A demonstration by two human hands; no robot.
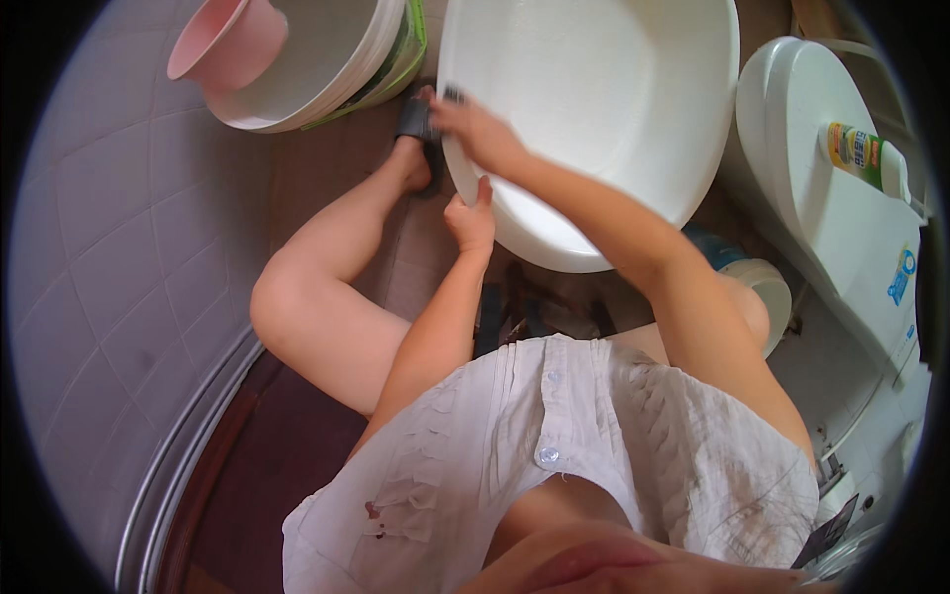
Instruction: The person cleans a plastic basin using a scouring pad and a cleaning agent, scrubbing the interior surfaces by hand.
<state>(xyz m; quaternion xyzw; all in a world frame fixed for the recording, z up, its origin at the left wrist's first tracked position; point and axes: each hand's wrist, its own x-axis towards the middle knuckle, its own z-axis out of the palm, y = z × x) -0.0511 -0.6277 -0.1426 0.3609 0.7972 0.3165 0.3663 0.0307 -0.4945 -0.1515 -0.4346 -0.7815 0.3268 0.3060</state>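
Observation:
A large white basin (pixel 594 96), which looks like a plastic tub, stands tilted before me. My left hand (pixel 471 219) grips its rim at the near left, thumb up along the edge. Above it, my right hand (pixel 479 134) reaches across the basin to the left rim and is blurred. A small dark object (pixel 454 94) shows at its fingers; what it is and whether the hand holds it cannot be told. The underside of the basin is hidden.
A white bucket (pixel 356 96) holds a pink plastic dipper (pixel 237 44) at the upper left, beside a tiled wall (pixel 111 245). My slippered foot (pixel 415 141) is near the basin. On the right, a bottle (pixel 861 156) lies on a white toilet (pixel 831 223), near a small pail (pixel 768 297).

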